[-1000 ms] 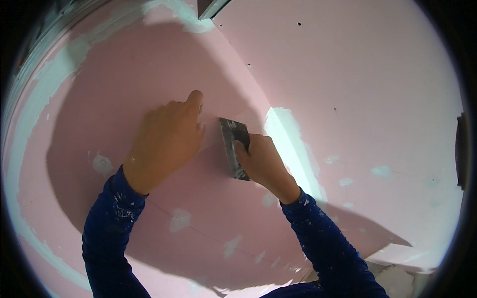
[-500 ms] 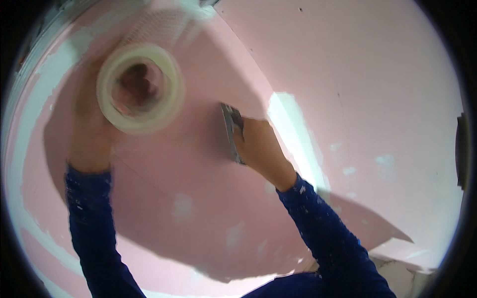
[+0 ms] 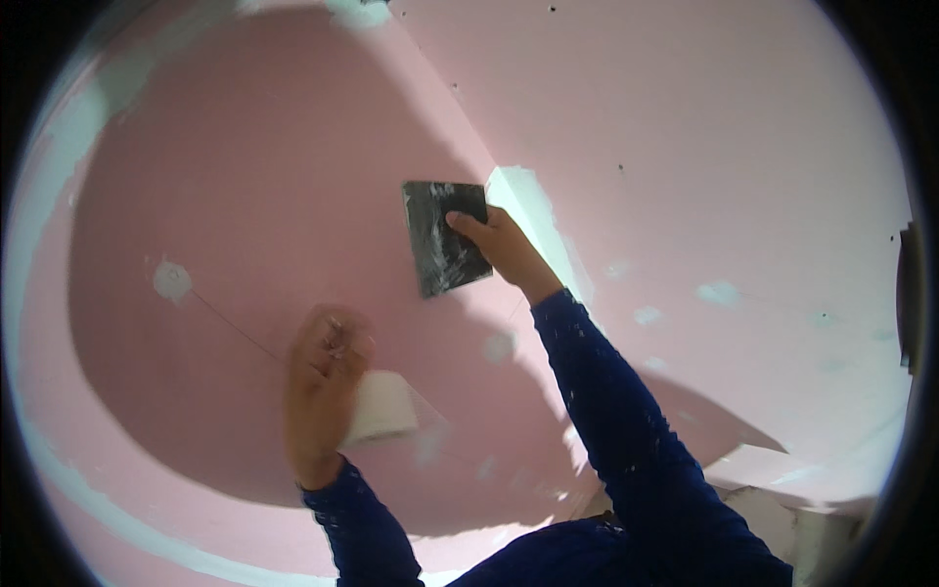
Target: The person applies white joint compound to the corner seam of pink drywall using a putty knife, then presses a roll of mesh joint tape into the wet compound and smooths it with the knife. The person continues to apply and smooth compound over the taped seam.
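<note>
My right hand (image 3: pixel 502 243) grips a wide dark putty knife (image 3: pixel 430 240) smeared with pale compound. My thumb lies over its flat face, and the blade points left; the other fingers are behind it. Lower and to the left, my left hand (image 3: pixel 330 386) is slightly blurred, with curled fingers. It holds a whitish roll of mesh joint tape (image 3: pixel 384 406) against its right side. A short piece of netting sticks out from the roll's right edge. How the fingers grip the roll is partly hidden.
Pink board panels (image 3: pixel 264 147) surround my hands and meet at a corner seam. White compound (image 3: pixel 533 201) covers part of that seam, with a round patch (image 3: pixel 172 280) at left. A dark fixture (image 3: pixel 907 298) sits at the far right edge. My shadow falls across the board.
My left hand has come down and right with the tape roll, which now shows its side instead of its open ring. The putty knife has turned its flat face into view.
</note>
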Available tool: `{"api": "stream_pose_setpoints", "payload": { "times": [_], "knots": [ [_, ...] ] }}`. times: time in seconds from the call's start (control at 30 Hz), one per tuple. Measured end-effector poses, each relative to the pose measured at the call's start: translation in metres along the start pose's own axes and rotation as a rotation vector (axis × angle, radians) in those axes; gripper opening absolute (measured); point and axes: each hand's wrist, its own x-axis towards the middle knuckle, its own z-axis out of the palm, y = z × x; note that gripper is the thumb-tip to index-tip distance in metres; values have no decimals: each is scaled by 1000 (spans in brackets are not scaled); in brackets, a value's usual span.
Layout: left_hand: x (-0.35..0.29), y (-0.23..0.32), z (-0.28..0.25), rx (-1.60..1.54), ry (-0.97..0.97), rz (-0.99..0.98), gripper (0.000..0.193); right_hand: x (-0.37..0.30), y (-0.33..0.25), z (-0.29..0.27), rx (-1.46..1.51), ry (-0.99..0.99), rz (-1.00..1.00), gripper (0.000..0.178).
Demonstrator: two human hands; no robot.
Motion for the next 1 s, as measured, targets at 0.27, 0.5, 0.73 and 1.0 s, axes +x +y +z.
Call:
{"api": "stream_pose_setpoints", "payload": {
  "times": [0.27, 0.5, 0.73, 1.0],
  "knots": [
    [-53, -94, 41, -576, -264, -376, 20, 3, 12, -4, 459, -109, 86, 37],
    [-9, -79, 48, -518, -105, -100, 29, -19, -5, -22, 723, -53, 95, 46],
    [-15, -78, 60, -335, -352, -69, 34, -96, -27, -40, 160, -319, 148, 42],
    [-44, -98, 57, -329, -496, -375, 25, -43, -59, -30, -329, -126, -243, 40]
  ]
}}
